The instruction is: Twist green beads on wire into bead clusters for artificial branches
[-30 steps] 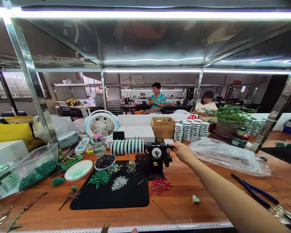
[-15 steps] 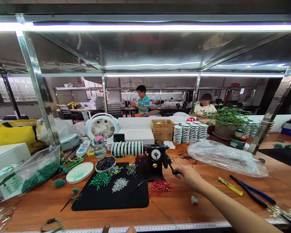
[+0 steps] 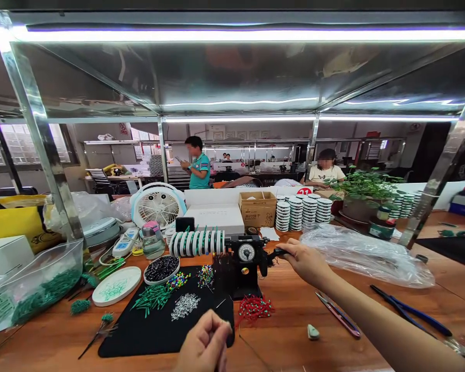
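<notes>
My right hand (image 3: 304, 258) is closed around the crank handle (image 3: 279, 251) on the right side of a black winding machine (image 3: 247, 266) with a round white dial. A row of white discs (image 3: 197, 243) with green strands sits on the machine's shaft, to its left. My left hand (image 3: 206, 341) is at the bottom centre, over the near edge of the black mat (image 3: 151, 336); its fingers are pinched together, and what they hold is too small to make out. Red pieces (image 3: 254, 307) lie in front of the machine. Clear beads (image 3: 185, 306) and green pieces (image 3: 153, 298) lie on the mat.
Blue-handled pliers (image 3: 411, 310), a pink cutter (image 3: 339, 314) and a small stone-like piece (image 3: 312, 332) lie on the right. Clear plastic wrap (image 3: 366, 256), stacked discs (image 3: 302, 212) and a potted plant (image 3: 366, 194) stand behind. Metal posts frame the bench. Two people are beyond it.
My left hand has come up into view over the mat. My right hand and the crank handle have risen. A person in the background has moved left. The camera view has shifted slightly.
</notes>
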`<state>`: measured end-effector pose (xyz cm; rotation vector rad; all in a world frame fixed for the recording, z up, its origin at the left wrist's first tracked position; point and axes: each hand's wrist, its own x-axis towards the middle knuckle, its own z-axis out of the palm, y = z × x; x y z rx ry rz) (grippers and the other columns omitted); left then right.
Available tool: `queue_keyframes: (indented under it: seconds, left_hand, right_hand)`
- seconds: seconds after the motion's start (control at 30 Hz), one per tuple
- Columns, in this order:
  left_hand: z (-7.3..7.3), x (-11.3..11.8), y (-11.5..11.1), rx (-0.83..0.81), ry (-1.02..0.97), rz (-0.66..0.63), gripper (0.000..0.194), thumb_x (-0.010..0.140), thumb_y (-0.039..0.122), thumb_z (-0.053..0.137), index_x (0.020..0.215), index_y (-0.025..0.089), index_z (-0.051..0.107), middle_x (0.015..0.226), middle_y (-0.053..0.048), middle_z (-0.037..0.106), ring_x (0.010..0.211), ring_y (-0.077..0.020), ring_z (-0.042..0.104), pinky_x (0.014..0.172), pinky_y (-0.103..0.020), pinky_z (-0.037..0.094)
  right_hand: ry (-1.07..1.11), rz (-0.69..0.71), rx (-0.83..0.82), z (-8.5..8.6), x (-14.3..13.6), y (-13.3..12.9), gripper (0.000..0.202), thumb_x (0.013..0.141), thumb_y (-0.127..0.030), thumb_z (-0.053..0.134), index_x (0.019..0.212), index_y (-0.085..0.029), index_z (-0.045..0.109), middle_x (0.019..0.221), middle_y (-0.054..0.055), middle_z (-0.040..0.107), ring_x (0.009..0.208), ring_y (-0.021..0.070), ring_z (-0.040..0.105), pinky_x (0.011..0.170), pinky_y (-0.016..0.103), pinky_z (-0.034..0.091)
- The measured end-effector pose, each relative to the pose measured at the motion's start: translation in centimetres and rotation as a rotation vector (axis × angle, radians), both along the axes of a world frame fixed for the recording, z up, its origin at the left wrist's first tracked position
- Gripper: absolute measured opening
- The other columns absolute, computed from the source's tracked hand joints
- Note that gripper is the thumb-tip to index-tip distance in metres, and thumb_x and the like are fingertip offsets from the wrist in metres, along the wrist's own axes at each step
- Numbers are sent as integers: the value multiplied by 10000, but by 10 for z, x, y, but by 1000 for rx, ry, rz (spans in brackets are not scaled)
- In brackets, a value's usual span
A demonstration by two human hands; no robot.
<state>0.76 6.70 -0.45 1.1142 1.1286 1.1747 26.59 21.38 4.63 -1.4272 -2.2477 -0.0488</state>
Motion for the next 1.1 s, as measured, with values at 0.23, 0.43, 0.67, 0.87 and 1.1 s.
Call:
queue_keyframes:
  seconds: [0.23,0.43,0.67,0.87,1.1]
  left_hand:
    - [68,-3,75,24,63,160,289,757,460,573,762,177,513,454,85,480,292,-37,361,280,-128,211]
    - [78,0,98,36,81,214,272,785,386,546,853,123,566,576,2,605,404,-84,545,332,-149,338]
    - [84,-3,102,4,76,196,251,790,351,538,821,106,582,550,0,608,344,-70,498,311,-153,294]
    - [80,-5,99,-37,37,166,307,774,408,573,821,105,593,608,-30,639,413,-89,560,324,-142,281]
    - [66,-8,91,-174,-199,113,318,805,386,587,915,87,604,668,-43,630,517,-85,597,340,-115,247]
  right_hand:
    - [-95,3,-112,15,-2,35,308,871,-332,470,1142,-303,613,1026,37,621,953,208,574,770,273,393]
    - [-187,24,-151,30,-1,40,276,835,-355,540,1087,-322,647,954,40,657,922,234,594,735,291,407]
    - [-171,103,17,76,-50,19,306,863,-349,505,1130,-260,625,1081,88,585,980,232,555,806,307,406]
    - [-4,480,76,62,-132,14,341,912,-284,417,1216,-214,553,1095,77,622,1039,213,525,877,309,367]
    - [-16,427,-206,68,-141,43,459,942,-368,279,885,-155,683,841,79,679,764,184,576,661,255,389]
